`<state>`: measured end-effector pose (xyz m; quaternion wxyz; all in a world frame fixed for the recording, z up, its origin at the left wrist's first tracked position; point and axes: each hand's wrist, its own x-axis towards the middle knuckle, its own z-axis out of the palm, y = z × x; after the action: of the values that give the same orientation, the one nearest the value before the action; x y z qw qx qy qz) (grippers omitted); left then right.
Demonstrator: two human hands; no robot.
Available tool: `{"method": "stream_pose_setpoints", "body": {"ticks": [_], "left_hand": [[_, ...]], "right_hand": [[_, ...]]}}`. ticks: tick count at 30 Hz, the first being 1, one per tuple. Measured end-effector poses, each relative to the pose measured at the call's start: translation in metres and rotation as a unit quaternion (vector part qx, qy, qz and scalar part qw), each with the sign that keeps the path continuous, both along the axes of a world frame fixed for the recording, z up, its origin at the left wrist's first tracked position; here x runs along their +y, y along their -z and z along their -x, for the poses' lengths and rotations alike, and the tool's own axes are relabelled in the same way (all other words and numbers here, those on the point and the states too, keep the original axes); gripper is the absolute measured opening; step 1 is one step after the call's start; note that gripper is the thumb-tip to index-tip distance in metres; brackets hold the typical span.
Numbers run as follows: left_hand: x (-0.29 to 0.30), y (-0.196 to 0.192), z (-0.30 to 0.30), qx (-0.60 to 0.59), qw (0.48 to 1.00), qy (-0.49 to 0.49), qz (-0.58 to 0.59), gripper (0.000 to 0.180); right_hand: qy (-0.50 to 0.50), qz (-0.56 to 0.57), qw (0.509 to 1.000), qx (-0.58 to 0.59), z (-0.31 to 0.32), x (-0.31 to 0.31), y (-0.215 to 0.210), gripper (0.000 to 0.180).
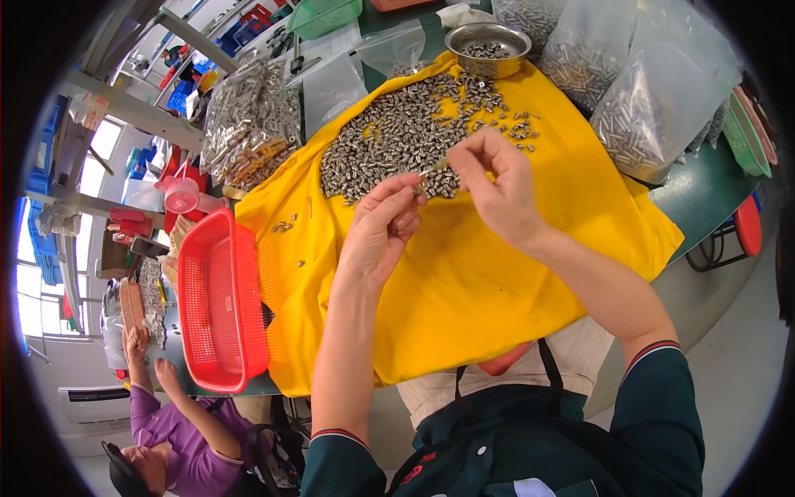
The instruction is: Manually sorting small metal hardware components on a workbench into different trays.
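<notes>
A pile of small silver metal parts (397,137) lies spread on a yellow cloth (464,282) that covers the table. My left hand (383,228) hovers at the pile's near edge, fingertips pinched on a small metal part. My right hand (495,184) is beside it, thumb and forefinger closed on a thin silver pin (434,168) that points toward the left fingertips. The two hands almost touch above the cloth. A steel bowl (487,47) with a few parts stands at the far edge of the cloth.
A red plastic basket (217,302) sits at the cloth's left edge. Clear bags of metal parts lie at the back left (248,116) and back right (654,108). Another person in a purple top (178,422) works at the lower left. Green baskets (325,15) stand at the back.
</notes>
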<state>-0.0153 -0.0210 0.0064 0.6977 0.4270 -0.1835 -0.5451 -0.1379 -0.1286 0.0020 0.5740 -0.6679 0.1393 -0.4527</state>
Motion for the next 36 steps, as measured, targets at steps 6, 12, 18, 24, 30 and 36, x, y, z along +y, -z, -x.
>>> {"method": "stream_pose_setpoints", "body": {"ticks": [6,12,18,24,30,36], "left_hand": [[0.000,0.003,-0.003,0.073,0.997,0.024,0.013,0.010],[0.001,0.008,-0.001,0.114,0.992,0.035,0.040,0.010],[0.001,0.009,-0.001,0.105,0.992,0.042,0.053,0.008],[0.002,0.008,-0.001,0.061,0.996,0.031,0.051,0.008],[0.001,0.003,-0.003,0.059,0.998,-0.035,0.011,0.006],[-0.001,0.003,-0.015,0.009,0.995,-0.089,-0.052,0.018]], "right_hand": [[0.016,0.012,0.999,-0.028,0.001,0.002,0.000,0.009],[0.031,0.106,0.994,-0.019,0.001,0.003,0.000,0.008],[0.030,0.101,0.994,-0.015,0.001,0.003,0.000,0.008],[0.024,0.079,0.996,-0.020,-0.001,0.005,0.002,0.009],[0.006,0.014,1.000,-0.027,-0.002,0.001,0.004,0.010],[0.031,-0.074,0.996,-0.029,-0.002,-0.002,0.002,0.011]]}}
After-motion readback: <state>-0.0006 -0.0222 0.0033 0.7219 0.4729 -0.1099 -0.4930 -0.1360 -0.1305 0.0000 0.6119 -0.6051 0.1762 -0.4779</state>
